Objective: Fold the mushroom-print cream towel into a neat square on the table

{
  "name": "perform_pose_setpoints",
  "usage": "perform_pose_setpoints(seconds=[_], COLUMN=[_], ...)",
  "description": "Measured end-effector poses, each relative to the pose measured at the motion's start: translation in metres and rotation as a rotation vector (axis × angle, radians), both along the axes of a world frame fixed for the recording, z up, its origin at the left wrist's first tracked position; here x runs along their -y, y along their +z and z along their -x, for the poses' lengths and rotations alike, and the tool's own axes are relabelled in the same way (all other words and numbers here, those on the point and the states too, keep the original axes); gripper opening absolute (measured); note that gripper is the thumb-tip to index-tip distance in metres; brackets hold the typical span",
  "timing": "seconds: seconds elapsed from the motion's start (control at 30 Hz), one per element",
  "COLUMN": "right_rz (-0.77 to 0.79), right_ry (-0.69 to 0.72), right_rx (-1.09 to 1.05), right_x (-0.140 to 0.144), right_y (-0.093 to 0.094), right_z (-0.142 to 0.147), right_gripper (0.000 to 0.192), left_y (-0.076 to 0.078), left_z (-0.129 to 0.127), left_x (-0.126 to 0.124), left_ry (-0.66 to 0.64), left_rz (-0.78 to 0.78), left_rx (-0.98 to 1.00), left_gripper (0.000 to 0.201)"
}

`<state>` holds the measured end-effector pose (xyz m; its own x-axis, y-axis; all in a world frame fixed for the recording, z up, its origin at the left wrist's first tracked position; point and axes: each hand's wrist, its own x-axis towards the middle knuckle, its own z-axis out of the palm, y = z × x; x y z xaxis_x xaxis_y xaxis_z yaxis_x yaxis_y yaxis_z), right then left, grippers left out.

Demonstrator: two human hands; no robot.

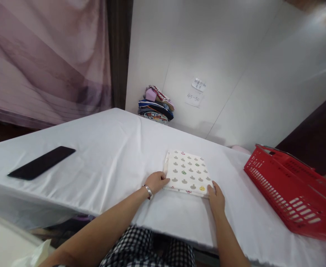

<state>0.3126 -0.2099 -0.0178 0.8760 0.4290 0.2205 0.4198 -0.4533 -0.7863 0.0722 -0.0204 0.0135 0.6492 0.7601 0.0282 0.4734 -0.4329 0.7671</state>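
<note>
A folded white cloth (189, 170) printed with grey, red, green and yellow mushroom shapes lies flat on the white-covered table in front of me. My left hand (156, 181), with a silver bracelet at the wrist, grips its near left corner between thumb and fingers. At the near right corner, my right hand (216, 196) pinches the cloth the same way. The fingers beneath the fabric are partly hidden on both sides.
A red plastic basket (293, 193) stands at the table's right. Folded clothes (156, 105) are stacked at the back, against the wall. A flat black rectangular object (42, 163) lies on the left. Handwritten paper labels (194, 97) hang on the wall.
</note>
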Motion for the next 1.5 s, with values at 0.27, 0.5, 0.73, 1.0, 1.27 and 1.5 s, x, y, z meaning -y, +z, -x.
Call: perform_pose_setpoints(seconds=[0.27, 0.5, 0.73, 1.0, 1.27, 1.5], right_rz=[0.013, -0.031, -0.010, 0.026, -0.037, 0.118], right_ry=[0.023, 0.016, 0.021, 0.045, 0.124, 0.544], right_rx=[-0.040, -0.007, -0.012, -0.074, 0.332, 0.614], right_x=[-0.001, 0.001, 0.000, 0.002, -0.001, -0.090], right_y=[0.001, 0.002, 0.000, 0.004, 0.016, 0.078], right_z=[-0.001, 0.001, -0.004, -0.002, 0.006, 0.041], right_gripper=[0.062, 0.058, 0.056, 0.054, 0.044, 0.045], left_y=[0.017, 0.008, 0.016, 0.011, -0.010, -0.006], left_z=[-0.024, -0.036, -0.041, -0.065, -0.063, -0.064], left_x=[-0.017, -0.015, -0.024, -0.020, -0.025, -0.021], left_ry=[0.110, 0.148, 0.216, -0.143, -0.125, -0.114], left_rz=[0.074, -0.007, -0.083, -0.333, -0.250, -0.239], left_rx=[-0.097, -0.174, -0.122, -0.173, -0.136, -0.168], left_gripper=[0.041, 0.023, 0.026, 0.055, 0.057, 0.059])
